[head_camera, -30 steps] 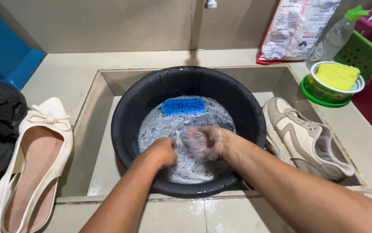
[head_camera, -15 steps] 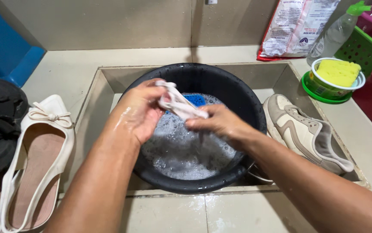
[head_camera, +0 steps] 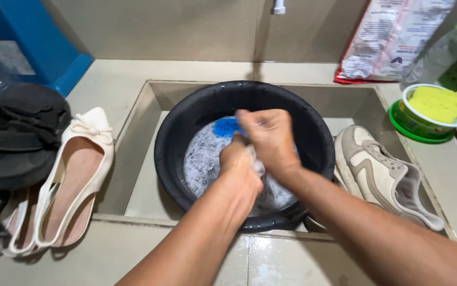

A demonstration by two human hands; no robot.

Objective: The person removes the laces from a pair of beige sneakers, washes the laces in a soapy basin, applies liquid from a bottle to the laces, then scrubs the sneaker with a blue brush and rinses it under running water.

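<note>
Cloth, a small wet strip of pale white fabric (head_camera: 255, 161), sits squeezed between the two hands directly above the suds, only a crumpled bit of it showing between the knuckles. The left hand (head_camera: 239, 164) is balled into a fist around its lower part, and the right hand (head_camera: 268, 139) is closed over the top and pressed against the left, so the two are clamped together on the fabric, a grip that looks suited to rubbing or wringing it while any drips fall back into the water. Below them the round black plastic basin (head_camera: 186, 122) holds foamy grey soapy water (head_camera: 202, 159), and a blue bristled scrub brush (head_camera: 224, 127) floats at the far side, just behind the hands and within easy reach. The basin sits inside a recessed beige tiled sink well (head_camera: 133, 175), which would keep splashes contained. Leaning in the well just right of the basin is a beige and cream sneaker (head_camera: 382, 175). On the wet ledge to the left lies a cream slingback flat shoe with a bow (head_camera: 80, 175), beside a dark grey bundle of fabric (head_camera: 16, 137). To the far right a yellow sponge (head_camera: 440, 103) rests in a green tub, with a clear spray bottle with a green nozzle (head_camera: 443, 50) behind it.
</note>
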